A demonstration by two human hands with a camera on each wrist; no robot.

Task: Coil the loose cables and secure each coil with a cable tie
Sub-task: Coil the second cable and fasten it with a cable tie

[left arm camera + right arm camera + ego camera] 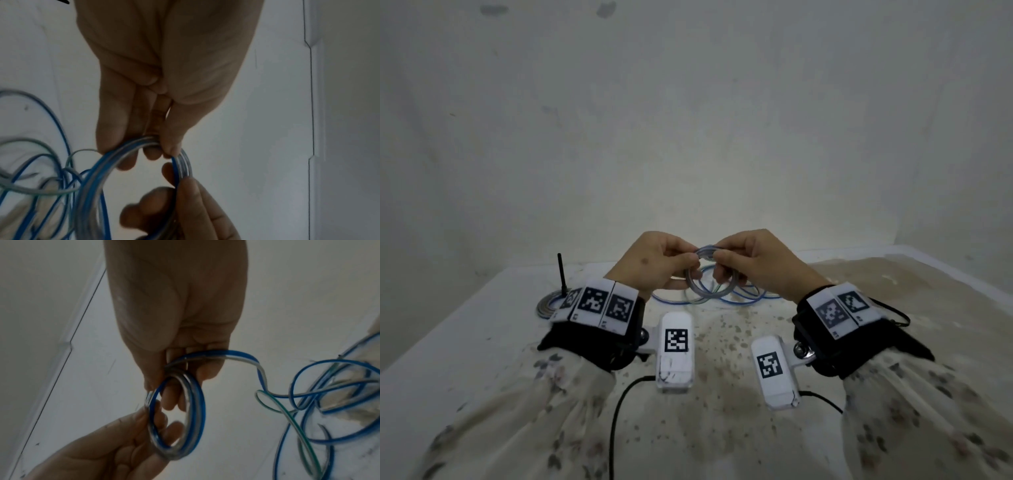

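Note:
Both hands hold a small coil (pixel 702 294) of blue and clear cable above the table. My left hand (pixel 690 265) pinches the coil's top between thumb and fingers, as the left wrist view shows (pixel 158 146). My right hand (pixel 719 260) grips the same coil (pixel 197 402) beside it, with fingers through the ring. From the coil a tail runs down to loose cable (pixel 726 299) lying tangled on the table; this loose cable (pixel 308 402) includes a green-striped strand. A finished coil (pixel 548 305) lies at the left with a black cable tie (pixel 561 274) standing up from it.
The table (pixel 722 428) is white with brown speckled stains, and a plain wall stands close behind it. Its back edge (pixel 928 248) runs to the right. Black leads (pixel 619 404) from the wrist cameras trail over the table's near part.

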